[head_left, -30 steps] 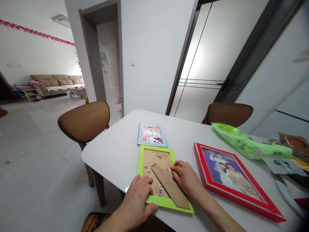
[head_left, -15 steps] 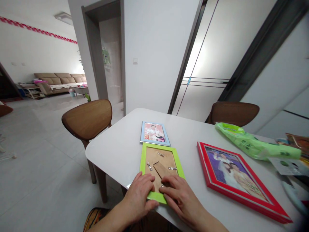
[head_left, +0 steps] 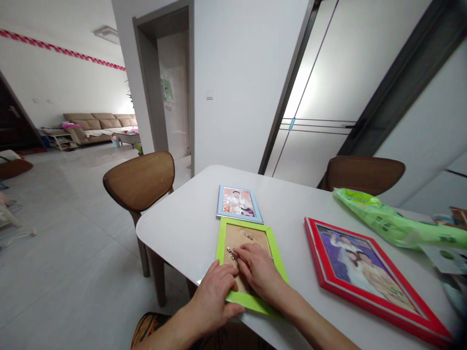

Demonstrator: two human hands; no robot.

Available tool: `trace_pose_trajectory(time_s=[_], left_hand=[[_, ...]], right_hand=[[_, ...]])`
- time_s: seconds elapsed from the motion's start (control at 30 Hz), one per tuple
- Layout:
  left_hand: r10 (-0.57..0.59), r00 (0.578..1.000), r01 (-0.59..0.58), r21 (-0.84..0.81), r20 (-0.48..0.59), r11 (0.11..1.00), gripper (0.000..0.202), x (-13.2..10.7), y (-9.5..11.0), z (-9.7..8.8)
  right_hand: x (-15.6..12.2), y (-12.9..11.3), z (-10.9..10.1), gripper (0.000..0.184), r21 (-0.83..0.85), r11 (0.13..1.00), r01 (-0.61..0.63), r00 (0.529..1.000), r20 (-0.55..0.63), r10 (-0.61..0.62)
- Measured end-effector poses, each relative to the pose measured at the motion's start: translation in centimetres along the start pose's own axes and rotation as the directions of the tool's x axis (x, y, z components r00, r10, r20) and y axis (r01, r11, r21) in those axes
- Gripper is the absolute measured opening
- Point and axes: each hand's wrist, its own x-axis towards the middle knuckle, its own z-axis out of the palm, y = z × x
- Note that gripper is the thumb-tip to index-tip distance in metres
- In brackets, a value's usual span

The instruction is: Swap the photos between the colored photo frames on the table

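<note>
A green picture frame (head_left: 221, 239) lies face down on the table, its brown backing board (head_left: 236, 229) upward. My left hand (head_left: 215, 294) grips the frame's near left corner, thumb along the near edge and fingers over the side. My right hand (head_left: 260, 272) reaches across the backing, its fingertips pinched at the left metal clip (head_left: 230, 253). Another metal clip (head_left: 248, 236) sits at the far end of the backing. My right hand hides most of the stand leg and the near clip. Beyond the green frame lies a blue picture frame (head_left: 258, 210) with its photo facing up.
On the right a thick red picture frame (head_left: 321, 272) lies photo up on the white table (head_left: 182, 218). Behind it is a crumpled green plastic bag (head_left: 386, 221). Wooden chairs stand at the left (head_left: 142, 180) and far right (head_left: 365, 172).
My right hand has moved from the near clip up and left to the left clip, now covering the stand leg. My left hand stays on the frame. The view has shifted slightly left.
</note>
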Motion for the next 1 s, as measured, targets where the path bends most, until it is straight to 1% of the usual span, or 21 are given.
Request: trace_pose_trajectory(time_s=[0.07,0.13,0.23,0.33,0.4,0.5,0.53,0.6,0.67,0.7,0.73,0.83,1.0], left_hand=[[-0.006,1.000,0.006,-0.002,-0.001,1.000,0.026,-0.1,-0.1,-0.1],[0.001,1.000,-0.001,-0.002,-0.003,1.000,0.027,-0.1,-0.2,-0.1],[0.013,1.000,-0.013,-0.003,-0.009,1.000,0.028,-0.2,-0.4,-0.1],[0.012,1.000,-0.012,-0.004,-0.010,1.000,0.026,-0.2,-0.4,0.0],[0.008,1.000,-0.008,-0.005,-0.007,1.000,0.026,-0.3,-0.3,0.0],[-0.003,1.000,0.003,-0.002,0.002,1.000,0.028,-0.4,-0.2,-0.1],[-0.011,1.000,0.011,-0.001,0.011,1.000,0.029,-0.5,-0.2,-0.1],[-0.027,0.999,0.027,0.002,0.032,1.000,0.029,-0.7,-0.2,-0.1],[-0.035,0.999,0.035,0.003,0.041,0.999,0.030,-0.8,-0.2,-0.1],[-0.033,0.999,0.033,0.003,0.038,0.999,0.030,-0.8,-0.2,-0.1],[-0.029,0.999,0.029,0.003,0.031,1.000,0.030,-0.9,-0.2,-0.1],[-0.023,1.000,0.023,0.005,0.015,1.000,0.031,-0.8,-0.1,-0.1],[-0.043,0.999,0.043,-0.002,0.027,0.999,0.032,-0.8,0.2,-0.3]], right_hand=[[1.0,-0.4,0.4,0.025,-0.054,0.999,-0.005,1.000,0.030,0.006],[1.5,-0.7,0.6,0.025,-0.067,0.998,-0.001,0.999,0.047,0.004],[1.4,-1.0,0.6,0.027,-0.012,1.000,-0.002,0.999,0.042,0.003],[1.2,-1.4,0.5,0.029,0.048,0.998,0.040,0.997,0.062,-0.043],[1.1,-1.5,0.4,0.029,0.057,0.996,0.067,0.995,0.069,-0.071],[1.3,-0.9,0.4,0.029,0.077,0.992,0.097,0.993,0.054,-0.102],[1.5,-0.4,0.4,0.027,0.077,0.994,0.071,0.997,0.027,-0.074],[2.0,1.0,0.2,0.025,0.052,0.996,-0.066,0.996,-0.055,0.069],[2.5,2.7,-0.1,0.023,0.011,0.971,-0.239,0.962,-0.130,0.239],[2.7,3.5,-0.2,0.022,-0.009,0.954,-0.299,0.944,-0.148,0.295],[2.8,4.2,-0.2,0.022,-0.025,0.944,-0.328,0.935,-0.153,0.321],[3.3,5.4,-0.1,0.020,-0.060,0.936,-0.348,0.928,-0.167,0.334],[5.0,5.5,0.9,0.021,-0.090,0.927,-0.365,0.920,-0.189,0.344]])
